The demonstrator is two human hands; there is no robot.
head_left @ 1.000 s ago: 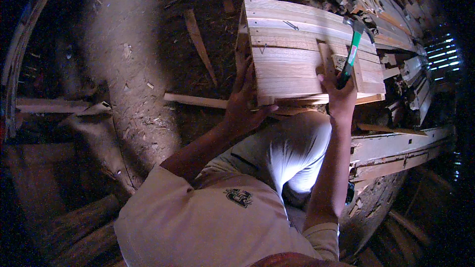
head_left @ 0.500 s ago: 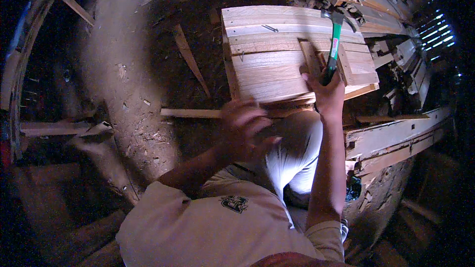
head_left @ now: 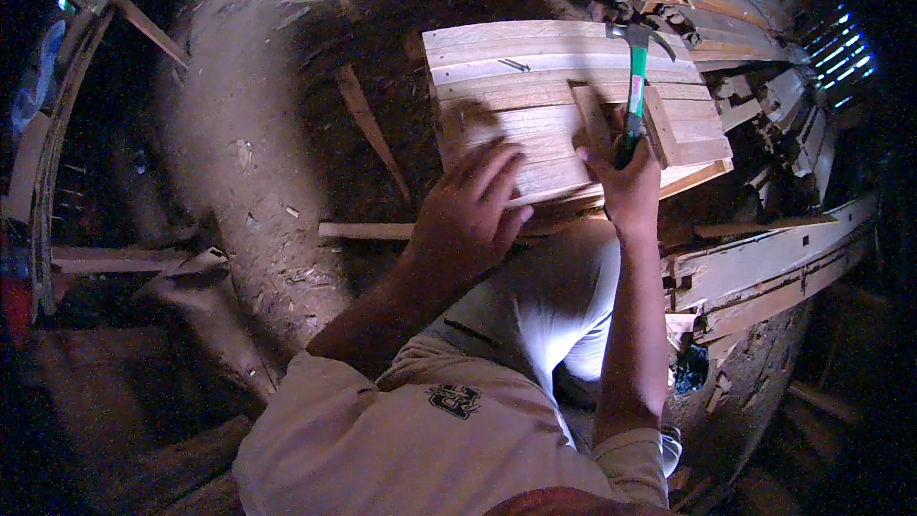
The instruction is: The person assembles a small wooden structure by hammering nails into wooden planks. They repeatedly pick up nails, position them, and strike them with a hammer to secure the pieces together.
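Note:
A panel of pale wooden slats [head_left: 535, 126] lies in front of my knees, slightly tilted. My right hand [head_left: 630, 180] is closed round the dark grip of a claw hammer [head_left: 637, 81] with a green handle. The hammer points away from me over the panel, its head near the far edge. Short wooden pieces [head_left: 659, 126] sit on the panel beside the grip. My left hand [head_left: 473, 199] is at the panel's near left edge, thumb apart and fingers stretched out, holding nothing visible. Whether its fingertips touch the slats I cannot tell. Nails [head_left: 515, 65] lie on the far slats.
A thick notched beam [head_left: 764, 258] runs along my right. Stacked boards [head_left: 735, 33] and broken wood pieces stand at the far right. A loose stick [head_left: 371, 129] lies on the dirt floor [head_left: 258, 134] left of the panel, and a narrow strip [head_left: 368, 230] lies nearer me.
My left hand has moved forward and slightly up to the panel's near left edge, and its blur is gone. The right hand keeps its hold on the hammer, shifted only slightly.

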